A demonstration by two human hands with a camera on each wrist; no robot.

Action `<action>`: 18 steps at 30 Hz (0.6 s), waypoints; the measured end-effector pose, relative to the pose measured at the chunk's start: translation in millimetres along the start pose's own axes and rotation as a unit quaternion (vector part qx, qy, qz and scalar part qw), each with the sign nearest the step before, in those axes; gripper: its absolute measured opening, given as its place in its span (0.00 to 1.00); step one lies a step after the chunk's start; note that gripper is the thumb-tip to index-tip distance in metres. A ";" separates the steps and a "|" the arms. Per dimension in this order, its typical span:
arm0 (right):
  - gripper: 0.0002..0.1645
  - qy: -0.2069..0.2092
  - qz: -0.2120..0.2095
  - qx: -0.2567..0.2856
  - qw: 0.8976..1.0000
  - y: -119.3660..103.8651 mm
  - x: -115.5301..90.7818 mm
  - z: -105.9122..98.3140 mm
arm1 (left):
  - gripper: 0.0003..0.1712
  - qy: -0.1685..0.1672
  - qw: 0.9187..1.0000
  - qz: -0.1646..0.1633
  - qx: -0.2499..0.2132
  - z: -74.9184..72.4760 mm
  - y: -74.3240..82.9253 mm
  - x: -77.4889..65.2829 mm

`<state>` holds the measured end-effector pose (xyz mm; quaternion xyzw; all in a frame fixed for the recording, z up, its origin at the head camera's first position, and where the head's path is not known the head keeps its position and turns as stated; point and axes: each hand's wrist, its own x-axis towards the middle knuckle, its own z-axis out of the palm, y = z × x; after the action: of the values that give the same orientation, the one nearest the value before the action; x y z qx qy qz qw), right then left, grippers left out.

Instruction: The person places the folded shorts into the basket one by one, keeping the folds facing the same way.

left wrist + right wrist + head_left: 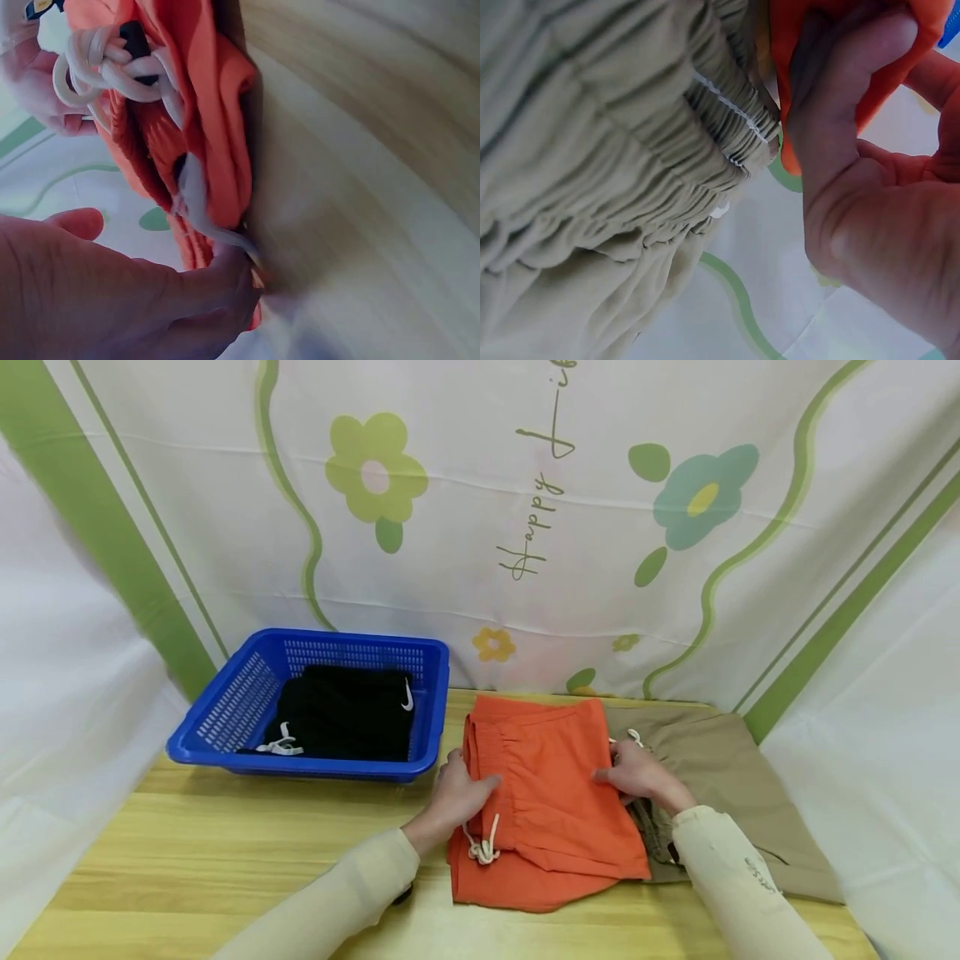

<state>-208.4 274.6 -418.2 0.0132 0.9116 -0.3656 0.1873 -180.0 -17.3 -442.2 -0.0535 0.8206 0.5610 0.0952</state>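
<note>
A folded pair of orange shorts [558, 777] lies on the table, its gathered waistband on the left and a knotted white drawstring [483, 852] near the lower left. My left hand [455, 793] grips the waistband edge, thumb on top and fingers at the side; the left wrist view shows those fingers low against the folded layers. At the opposite edge my right hand [637, 770] holds the cloth, its thumb [885, 37] against the orange fabric in the right wrist view. Khaki pants [720, 785] lie flat on the right, partly behind the right hand and forearm.
A blue plastic basket [300, 767] stands at the back left, holding a folded black garment [352, 710] with a white swoosh and white drawstring. A printed curtain [465, 527] hangs behind the wooden table [187, 860], with white cloth on both sides.
</note>
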 end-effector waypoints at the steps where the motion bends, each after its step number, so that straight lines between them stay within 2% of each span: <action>1: 0.21 -0.002 -0.003 0.002 1.000 0.3 0.1 0.5 | 0.49 0.001 1.000 -0.009 -0.013 0.1 0.5 0.1; 4: 0.20 -0.004 -0.010 0.007 1.000 0.8 -0.2 1.0 | 0.46 -0.006 0.998 -0.034 -0.048 -0.6 0.3 0.7; 8: 0.20 -0.002 -0.021 0.013 1.000 1.4 -1.7 0.8 | 0.40 -0.032 0.993 -0.064 -0.092 -2.3 -1.6 1.7; 13: 0.17 -0.009 -0.030 0.018 0.999 2.9 -4.8 0.9 | 0.33 -0.057 0.989 -0.070 -0.116 -2.3 -4.5 3.3; 18: 0.17 -0.017 -0.027 0.028 0.999 5.7 -7.7 1.4 | 0.37 -0.059 0.985 -0.058 -0.149 -1.0 -4.6 4.1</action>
<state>-199.9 278.7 -420.2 -0.0122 0.8977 -0.3963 0.1919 -183.2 -19.8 -446.9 -0.0820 0.7165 0.6724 0.1669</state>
